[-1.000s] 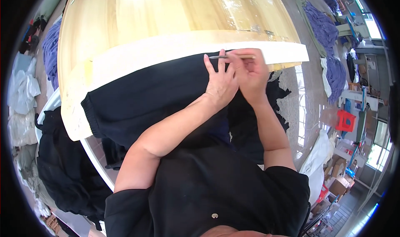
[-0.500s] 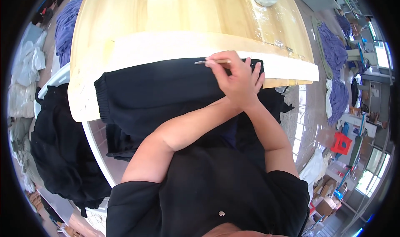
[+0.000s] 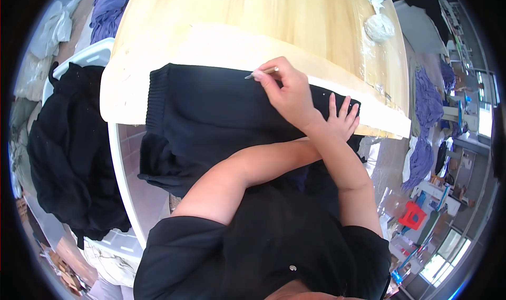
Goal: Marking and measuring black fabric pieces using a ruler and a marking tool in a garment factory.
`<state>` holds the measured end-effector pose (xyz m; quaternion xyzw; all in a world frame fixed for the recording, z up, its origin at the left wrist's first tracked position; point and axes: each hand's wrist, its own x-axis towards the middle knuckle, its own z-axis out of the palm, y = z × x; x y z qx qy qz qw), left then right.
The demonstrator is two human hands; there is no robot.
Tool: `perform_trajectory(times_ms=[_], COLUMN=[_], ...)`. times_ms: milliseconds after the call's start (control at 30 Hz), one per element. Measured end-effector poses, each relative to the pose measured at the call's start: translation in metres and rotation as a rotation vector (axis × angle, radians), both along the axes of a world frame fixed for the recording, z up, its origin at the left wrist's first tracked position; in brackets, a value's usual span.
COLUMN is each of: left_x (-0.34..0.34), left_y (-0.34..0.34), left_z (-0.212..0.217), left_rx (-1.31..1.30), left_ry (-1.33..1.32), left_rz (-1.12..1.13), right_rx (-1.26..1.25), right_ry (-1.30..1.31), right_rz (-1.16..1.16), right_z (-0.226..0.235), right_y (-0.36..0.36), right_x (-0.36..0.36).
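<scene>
A black garment [image 3: 205,97] lies folded along the table's near edge, its ribbed cuff [image 3: 156,97] at the left end. My arms cross. My right hand [image 3: 287,92], over the garment's far edge, pinches a thin pencil-like tool [image 3: 271,70] with a tan shaft and a dark pointed tip. That tip points left and is at the fabric's far edge; whether it touches cannot be told. Under my right forearm passes my left arm. My left hand [image 3: 343,120] rests flat on the garment's right end with fingers spread, holding nothing.
A wooden table [image 3: 237,15] has a pale strip along its near side. At its far right sits a clear plastic-wrapped ball [image 3: 379,28]. Left of the table, a white tub [image 3: 79,57] holds black garments [image 3: 79,152]. A red stool [image 3: 412,215] stands on the floor at right.
The view has turned, so the table and garment appear shifted. My right hand with the tool has moved left along the fabric toward the cuff. My left hand stays at the right end.
</scene>
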<state>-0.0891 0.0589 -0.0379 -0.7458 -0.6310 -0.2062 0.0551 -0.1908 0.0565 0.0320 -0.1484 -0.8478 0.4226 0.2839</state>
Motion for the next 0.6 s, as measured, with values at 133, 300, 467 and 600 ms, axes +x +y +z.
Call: perform_trajectory(times_ms=[133, 300, 467, 600], left_x=[-0.002, 0.002, 0.007, -0.003], left_y=[-0.004, -0.004, 0.002, 0.004], left_z=[0.0, 0.001, 0.0, -0.014], left_rx=[-0.087, -0.121, -0.073, 0.036], left_ry=[0.001, 0.022, -0.022, -0.123], left_rz=[-0.043, -0.046, -0.023, 0.021], right_rx=[-0.06, -0.044, 0.102, -0.029], right_ry=[0.129, 0.152, 0.069, 0.263], right_rz=[-0.006, 0.117, 0.161, 0.113], right_z=[0.016, 0.011, 0.003, 0.051], right_y=[-0.018, -0.039, -0.031, -0.032], right_x=[-0.015, -0.059, -0.084, -0.081])
